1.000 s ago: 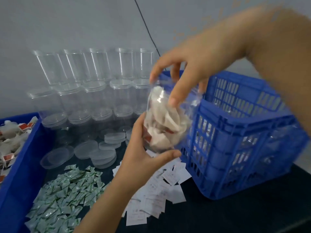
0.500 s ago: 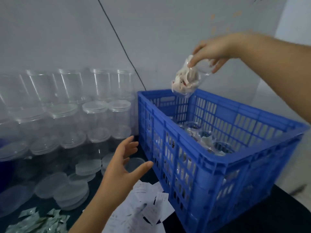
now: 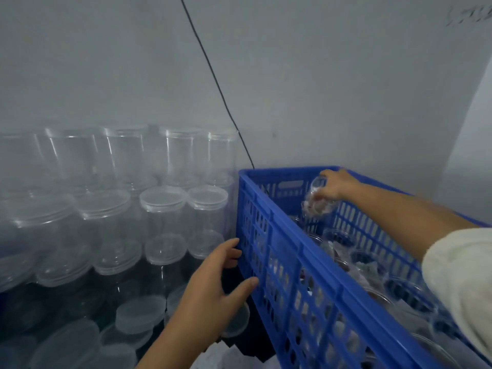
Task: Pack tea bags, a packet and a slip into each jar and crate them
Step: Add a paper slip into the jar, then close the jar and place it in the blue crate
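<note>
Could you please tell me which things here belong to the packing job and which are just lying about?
In the job:
- filled jar, in the right hand's grip inside the crate
- packed jars already in the crate
- empty jars stacked by the wall
- loose lids
- left hand, open by the crate's side

Lying about:
- black cable on the wall

A thin black cable [image 3: 213,75] ran slantwise down the plain grey wall [image 3: 319,89] and passed behind the things below.
</note>
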Demonstrator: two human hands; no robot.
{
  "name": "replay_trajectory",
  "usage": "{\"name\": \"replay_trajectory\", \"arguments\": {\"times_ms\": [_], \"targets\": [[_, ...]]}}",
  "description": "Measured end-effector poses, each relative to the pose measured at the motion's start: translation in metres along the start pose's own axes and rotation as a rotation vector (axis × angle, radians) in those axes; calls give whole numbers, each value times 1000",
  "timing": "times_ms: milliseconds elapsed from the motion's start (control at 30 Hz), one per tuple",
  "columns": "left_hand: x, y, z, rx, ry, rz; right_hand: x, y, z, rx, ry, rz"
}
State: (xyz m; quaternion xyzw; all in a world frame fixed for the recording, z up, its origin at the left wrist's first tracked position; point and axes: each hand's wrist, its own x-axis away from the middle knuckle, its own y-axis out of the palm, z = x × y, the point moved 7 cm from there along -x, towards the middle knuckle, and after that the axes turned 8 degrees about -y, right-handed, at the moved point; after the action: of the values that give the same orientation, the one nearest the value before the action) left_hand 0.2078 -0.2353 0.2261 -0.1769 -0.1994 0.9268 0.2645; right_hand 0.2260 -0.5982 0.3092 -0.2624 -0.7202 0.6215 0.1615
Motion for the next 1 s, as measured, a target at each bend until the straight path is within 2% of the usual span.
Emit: {"name": "replay_trajectory", "arguments": {"times_ms": [167,333,700,800,1000], "targets": [[-14,2,-15,-39,18,12,-21,47,-1,87,44,-54],[-20,4,-25,-52,24,-2,-30,84,7,148,32,-177],[-22,2,-27,-136,67,-35,-12,100,3,223,27,-495],[-19,-5,-19,-161,85,-33,-3,59,-14,223,-5,-408],[0,-38,12,-184,117,32,18,-53,-93,-121,-199,-26]]}}
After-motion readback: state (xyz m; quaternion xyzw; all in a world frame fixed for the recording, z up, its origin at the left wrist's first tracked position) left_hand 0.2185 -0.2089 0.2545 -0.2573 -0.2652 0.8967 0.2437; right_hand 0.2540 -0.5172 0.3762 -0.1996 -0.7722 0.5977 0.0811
